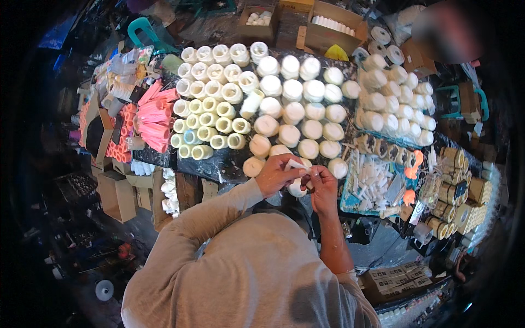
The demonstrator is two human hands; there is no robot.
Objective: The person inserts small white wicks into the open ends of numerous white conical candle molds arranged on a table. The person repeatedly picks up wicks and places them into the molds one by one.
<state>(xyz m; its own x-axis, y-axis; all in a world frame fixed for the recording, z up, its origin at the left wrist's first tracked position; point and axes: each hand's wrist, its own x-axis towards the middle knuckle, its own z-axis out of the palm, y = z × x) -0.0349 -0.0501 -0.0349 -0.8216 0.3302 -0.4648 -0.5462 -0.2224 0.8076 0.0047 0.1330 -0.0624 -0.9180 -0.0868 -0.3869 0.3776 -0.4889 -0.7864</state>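
Note:
My left hand (278,175) and my right hand (322,187) meet close in front of my body, over the near edge of the table. Their fingers pinch a small white strip (296,164) that looks like rolled paper. The right fingers close on its other end. Just beyond the hands stand rows of white cylinders with covered tops (293,112); several near ones are partly hidden by my hands. To their left are rows of open-topped cream tubes (206,119), one of them leaning (252,104). Similar small white pieces (372,183) lie heaped on a tray to the right.
Pink bundles (153,121) lie at the table's left end. On the right are stacked white cylinders (391,98), orange pieces (409,196) and brown wrapped cylinders (442,210). Cardboard boxes (116,198) stand at the lower left, with another box (334,24) beyond the table.

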